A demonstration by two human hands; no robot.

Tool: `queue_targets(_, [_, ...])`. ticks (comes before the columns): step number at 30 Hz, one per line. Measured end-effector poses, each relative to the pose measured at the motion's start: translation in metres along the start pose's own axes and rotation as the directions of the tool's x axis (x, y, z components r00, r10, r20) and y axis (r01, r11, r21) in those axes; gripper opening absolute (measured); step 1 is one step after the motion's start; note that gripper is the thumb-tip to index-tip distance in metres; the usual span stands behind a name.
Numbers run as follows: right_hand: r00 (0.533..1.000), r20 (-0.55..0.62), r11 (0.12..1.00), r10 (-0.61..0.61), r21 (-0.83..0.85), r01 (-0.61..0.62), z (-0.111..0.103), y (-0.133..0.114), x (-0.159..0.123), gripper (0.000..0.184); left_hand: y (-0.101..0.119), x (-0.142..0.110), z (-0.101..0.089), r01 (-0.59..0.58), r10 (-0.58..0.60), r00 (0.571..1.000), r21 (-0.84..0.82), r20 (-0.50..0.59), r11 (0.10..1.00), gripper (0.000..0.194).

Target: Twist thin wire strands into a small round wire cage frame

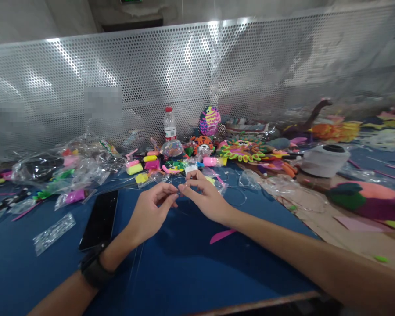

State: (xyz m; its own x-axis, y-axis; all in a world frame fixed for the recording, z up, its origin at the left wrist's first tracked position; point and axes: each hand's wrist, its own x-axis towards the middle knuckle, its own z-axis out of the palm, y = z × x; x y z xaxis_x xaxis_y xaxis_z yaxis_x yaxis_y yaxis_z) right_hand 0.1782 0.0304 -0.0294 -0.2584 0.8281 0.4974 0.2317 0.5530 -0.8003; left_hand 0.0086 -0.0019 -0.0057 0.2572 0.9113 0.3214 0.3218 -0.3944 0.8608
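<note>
Your left hand (153, 213) and right hand (202, 197) are raised above the bench, with their fingertips meeting near the centre of the view. On each hand, the thumb and forefinger are pressed together, pinching a thin clear plastic strand (179, 189). The strand is faint, so its full path cannot be confirmed. The remaining fingers are curled, not spread. A black fabric band (95, 268) circles your left wrist.

The blue-topped bench (187, 267) lies directly below your hands, with a flat pink foam strip (222, 236) just beyond your right forearm. A black rectangular smartphone (99, 219) lies near your left hand, and a small clear plastic sachet (54, 233) lies to its left.

Past your fingertips, bright pink and yellow modelling-clay blocks (143, 166) sit among loose clear plastic bags (85, 169). To the right are a brown cardboard sheet (303, 215) and a white spool of cord (324, 161). Farther back stand a clear plastic bottle with a red cap (170, 125) and a multicoloured foam flower (242, 149), in front of a perforated metal panel (197, 74).
</note>
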Motion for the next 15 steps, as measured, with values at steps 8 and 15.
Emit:
queue_targets(8, [0.991, 0.041, 0.987, 0.127, 0.097, -0.131, 0.0021, 0.0043, 0.0033, 0.034, -0.0008, -0.0013, 0.0033, -0.001, 0.000, 1.000, 0.035, 0.026, 0.999, 0.009])
queue_targets(15, [0.999, -0.025, 0.993, 0.036, 0.112, -0.033, -0.0061, 0.0021, 0.0029, 0.022, -0.0006, 0.0053, -0.0021, 0.087, -0.096, 0.993, -0.127, -0.069, 0.988, 0.012])
